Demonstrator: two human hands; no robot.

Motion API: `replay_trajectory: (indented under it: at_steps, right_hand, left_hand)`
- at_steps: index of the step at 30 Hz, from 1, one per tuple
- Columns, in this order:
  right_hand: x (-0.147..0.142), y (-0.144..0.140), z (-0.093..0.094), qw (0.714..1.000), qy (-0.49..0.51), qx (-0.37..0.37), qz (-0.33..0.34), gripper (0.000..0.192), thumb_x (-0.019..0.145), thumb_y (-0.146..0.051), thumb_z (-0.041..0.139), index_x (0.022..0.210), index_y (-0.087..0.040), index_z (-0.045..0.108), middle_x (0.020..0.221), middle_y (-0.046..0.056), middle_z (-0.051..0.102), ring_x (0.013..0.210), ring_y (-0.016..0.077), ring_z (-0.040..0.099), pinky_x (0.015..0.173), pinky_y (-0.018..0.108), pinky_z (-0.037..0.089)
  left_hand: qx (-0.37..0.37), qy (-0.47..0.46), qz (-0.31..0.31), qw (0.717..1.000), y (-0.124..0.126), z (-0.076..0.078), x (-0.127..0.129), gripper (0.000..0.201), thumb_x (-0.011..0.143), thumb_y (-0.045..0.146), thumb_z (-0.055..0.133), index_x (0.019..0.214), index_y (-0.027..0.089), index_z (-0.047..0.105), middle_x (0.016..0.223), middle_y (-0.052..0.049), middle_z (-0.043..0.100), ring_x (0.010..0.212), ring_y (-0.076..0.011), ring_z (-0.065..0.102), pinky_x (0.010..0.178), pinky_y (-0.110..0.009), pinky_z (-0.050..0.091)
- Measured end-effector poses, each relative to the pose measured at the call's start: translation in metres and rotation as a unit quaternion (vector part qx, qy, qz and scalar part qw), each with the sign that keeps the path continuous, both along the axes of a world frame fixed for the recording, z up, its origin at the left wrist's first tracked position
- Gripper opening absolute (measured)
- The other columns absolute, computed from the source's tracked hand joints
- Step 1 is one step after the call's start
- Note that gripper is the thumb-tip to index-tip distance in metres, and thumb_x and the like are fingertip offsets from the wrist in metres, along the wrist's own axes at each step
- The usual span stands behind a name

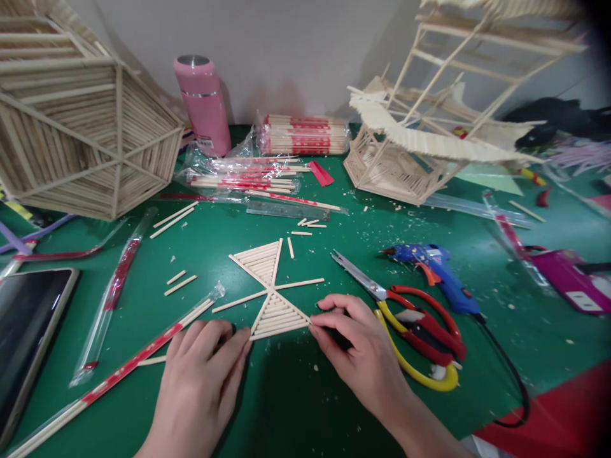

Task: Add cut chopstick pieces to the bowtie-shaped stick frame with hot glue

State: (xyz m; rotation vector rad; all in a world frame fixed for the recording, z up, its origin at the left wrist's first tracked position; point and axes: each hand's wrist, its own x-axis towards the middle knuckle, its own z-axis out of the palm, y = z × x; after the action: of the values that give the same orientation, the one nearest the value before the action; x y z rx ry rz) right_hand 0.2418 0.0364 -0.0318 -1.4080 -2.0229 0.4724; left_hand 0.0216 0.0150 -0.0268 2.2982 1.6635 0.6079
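A small frame of thin wooden sticks [281,318] lies on the green table. Its sticks cross at one centre, and two opposite wedges are filled with rows of cut sticks. The fingers of my left hand [203,375] are curled and closed at the near left corner of the lower wedge. At the near right corner, my right hand [358,346] pinches the frame's edge between thumb and fingertips. Short cut sticks [310,224] are scattered beyond the frame. Wrapped chopsticks [143,356] lie slantwise beside my left hand.
Right of my right hand are scissors [358,273], red-handled pliers [429,331] and a blue glue gun [439,267] with its cord. A phone [33,331] lies left. Behind stand a large stick panel [95,127], pink bottle [203,105], chopstick packs [305,135] and stick model [429,140].
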Motion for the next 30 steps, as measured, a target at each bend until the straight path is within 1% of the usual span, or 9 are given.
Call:
replay_trajectory:
  at_steps: [11, 15, 18, 23, 26, 30]
  right_hand:
    - [0.001, -0.001, -0.001, 1.0, 0.005, -0.003, -0.001, 0.009, 0.08, -0.015, 0.056, 0.081, -0.018, 0.064, 0.092, 0.008, 0.056, 0.081, 0.0183, 0.057, 0.067, 0.032, 0.049]
    - [0.0, 0.0, 0.003, 1.0, 0.012, -0.011, 0.01, 0.012, 0.08, -0.013, 0.053, 0.083, -0.017, 0.064, 0.093, 0.009, 0.055, 0.078, 0.0177, 0.057, 0.067, 0.032, 0.048]
    - [0.0, -0.001, 0.004, 1.0, 0.02, -0.017, 0.016, 0.014, 0.08, -0.012, 0.052, 0.086, -0.017, 0.064, 0.094, 0.009, 0.055, 0.079, 0.018, 0.057, 0.069, 0.033, 0.048]
    - [0.003, -0.002, 0.003, 0.998, 0.042, -0.032, 0.023, 0.016, 0.08, -0.01, 0.05, 0.087, -0.015, 0.064, 0.095, 0.01, 0.055, 0.08, 0.0178, 0.057, 0.069, 0.033, 0.048]
    - [0.004, -0.003, 0.003, 0.998, 0.048, -0.036, 0.026, 0.017, 0.081, -0.01, 0.049, 0.087, -0.015, 0.064, 0.094, 0.01, 0.055, 0.082, 0.0181, 0.057, 0.069, 0.032, 0.048]
    - [0.004, -0.003, 0.006, 0.998, 0.046, -0.037, 0.028, 0.019, 0.081, -0.01, 0.047, 0.087, -0.015, 0.064, 0.094, 0.01, 0.056, 0.082, 0.0181, 0.057, 0.07, 0.032, 0.048]
  left_hand:
    - [-0.012, -0.01, -0.002, 1.0, 0.002, 0.001, -0.001, 0.022, 0.087, 0.02, 0.043, 0.093, 0.022, 0.065, 0.083, -0.004, 0.055, 0.077, -0.0183, 0.051, 0.066, -0.033, 0.04]
    - [-0.023, -0.023, -0.036, 0.999, 0.003, -0.002, -0.005, 0.021, 0.087, 0.019, 0.044, 0.097, 0.021, 0.062, 0.086, -0.004, 0.052, 0.077, -0.0175, 0.05, 0.064, -0.031, 0.042]
    - [-0.032, -0.032, -0.049, 0.998, 0.004, -0.002, -0.008, 0.021, 0.087, 0.019, 0.042, 0.099, 0.021, 0.06, 0.088, -0.005, 0.051, 0.079, -0.0176, 0.05, 0.065, -0.03, 0.044]
    - [-0.021, -0.03, -0.081, 0.996, 0.011, 0.006, -0.008, 0.019, 0.085, 0.017, 0.043, 0.094, 0.017, 0.06, 0.084, -0.006, 0.05, 0.075, -0.0162, 0.052, 0.061, -0.028, 0.047]
    - [-0.017, -0.024, -0.087, 0.996, 0.013, 0.008, -0.007, 0.019, 0.085, 0.017, 0.042, 0.091, 0.015, 0.061, 0.082, -0.006, 0.05, 0.072, -0.0154, 0.053, 0.058, -0.027, 0.047]
    - [-0.023, -0.028, -0.078, 0.996, 0.011, 0.005, -0.007, 0.019, 0.086, 0.018, 0.043, 0.093, 0.016, 0.06, 0.083, -0.006, 0.049, 0.074, -0.0158, 0.052, 0.059, -0.027, 0.047]
